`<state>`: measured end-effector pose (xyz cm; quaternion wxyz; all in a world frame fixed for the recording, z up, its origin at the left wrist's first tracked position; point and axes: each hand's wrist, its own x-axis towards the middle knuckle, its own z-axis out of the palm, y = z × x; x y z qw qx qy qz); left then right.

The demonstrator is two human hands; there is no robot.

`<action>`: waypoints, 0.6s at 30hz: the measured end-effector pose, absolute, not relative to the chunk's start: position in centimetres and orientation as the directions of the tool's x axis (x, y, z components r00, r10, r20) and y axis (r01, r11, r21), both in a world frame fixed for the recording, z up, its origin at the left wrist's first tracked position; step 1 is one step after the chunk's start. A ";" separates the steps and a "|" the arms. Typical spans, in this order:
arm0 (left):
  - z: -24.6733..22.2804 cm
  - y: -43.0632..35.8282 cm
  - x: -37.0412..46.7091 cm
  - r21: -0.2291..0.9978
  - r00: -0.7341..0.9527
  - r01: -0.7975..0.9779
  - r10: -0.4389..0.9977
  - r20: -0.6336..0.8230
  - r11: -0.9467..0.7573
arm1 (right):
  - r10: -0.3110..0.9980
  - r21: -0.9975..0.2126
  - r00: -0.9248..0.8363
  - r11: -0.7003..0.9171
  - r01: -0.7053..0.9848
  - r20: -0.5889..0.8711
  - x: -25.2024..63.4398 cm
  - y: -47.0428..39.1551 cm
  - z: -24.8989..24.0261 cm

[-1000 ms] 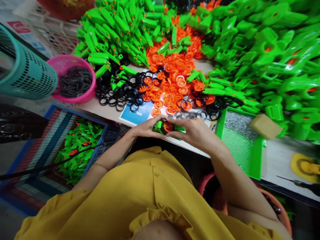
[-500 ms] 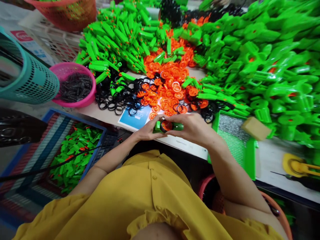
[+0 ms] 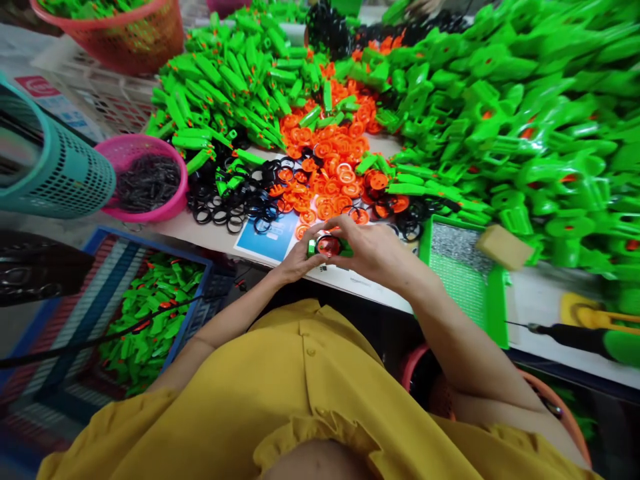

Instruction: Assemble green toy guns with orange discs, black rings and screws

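Both hands hold one small green plastic part (image 3: 312, 248) at the table's front edge. An orange disc (image 3: 329, 247) with a black ring round it sits on that part. My left hand (image 3: 295, 260) grips its left end, thumb and fingers closed. My right hand (image 3: 373, 250) pinches it from the right, its fingers curved round the disc. The far side of the part is hidden by the fingers. Just beyond the hands lie loose orange discs (image 3: 333, 203) and black rings (image 3: 235, 220), with a blue and white card (image 3: 265, 240) under some of them.
Heaps of green parts (image 3: 540, 133) cover the right and back left. A green tray (image 3: 460, 293), a tan block (image 3: 504, 247) and a screwdriver (image 3: 570, 333) lie right. A pink bowl (image 3: 183, 190) and teal basket (image 3: 80, 177) stand left, above a blue-rimmed crate (image 3: 193, 263).
My right hand's fingers have risen and curled over the disc, while both hands still hold the part. The view has shifted slightly, showing more of the screwdriver.
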<state>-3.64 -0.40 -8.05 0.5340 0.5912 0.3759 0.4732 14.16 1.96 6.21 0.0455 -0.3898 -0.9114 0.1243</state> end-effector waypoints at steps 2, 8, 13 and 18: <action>-7.9 0.1 -3.2 0.980 0.225 -0.066 0.954 0.198 -0.188 | 0.747 -0.253 -0.664 0.638 0.728 -0.027 14.0 2.4 6.1; -7.4 1.3 -2.7 0.969 0.058 -0.077 0.969 0.239 -0.234 | 0.819 -0.337 -0.516 0.574 0.746 0.252 14.6 2.7 7.5; -8.8 2.0 -2.5 0.972 -0.120 -0.178 0.983 0.135 -0.155 | 0.887 -0.625 -0.433 0.430 0.651 0.160 16.6 -0.4 6.3; -8.2 1.5 -1.8 0.951 -0.160 -0.282 0.984 0.084 -0.127 | 0.991 -0.845 -0.133 0.084 0.528 0.016 15.8 -1.5 -1.0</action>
